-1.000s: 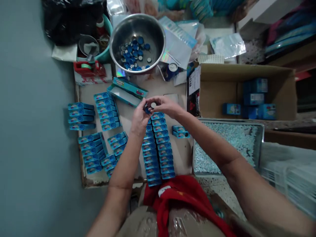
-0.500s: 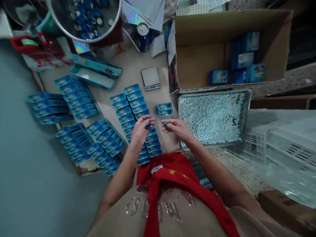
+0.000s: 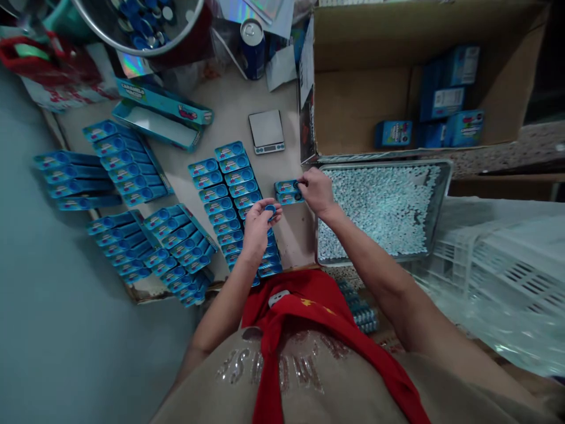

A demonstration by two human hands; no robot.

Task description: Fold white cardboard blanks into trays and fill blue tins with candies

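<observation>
Between the fingers of my left hand (image 3: 260, 227) is a round blue cap (image 3: 270, 209), held above the lower part of two long columns of blue packs (image 3: 229, 221). My right hand (image 3: 316, 191) has its fingers pressed together at the right end of two small blue packs (image 3: 286, 185). Those fingertips cover whatever they pinch. To the right of that hand lies a metal tray (image 3: 442, 200) full of small pale blue pieces (image 3: 375, 212). A small scale (image 3: 266, 131) sits above the two packs.
An open cardboard box (image 3: 362, 88) with several blue boxes stands at the upper right. A metal pot (image 3: 194, 26) with blue caps, a can (image 3: 253, 50) and an open teal carton (image 3: 154, 129) are at the upper left. More blue packs (image 3: 128, 171) stand at left.
My right hand has moved up to the two small packs from beside my left hand. My left hand still holds its cap, now turned more into view. The camera view has shifted slightly.
</observation>
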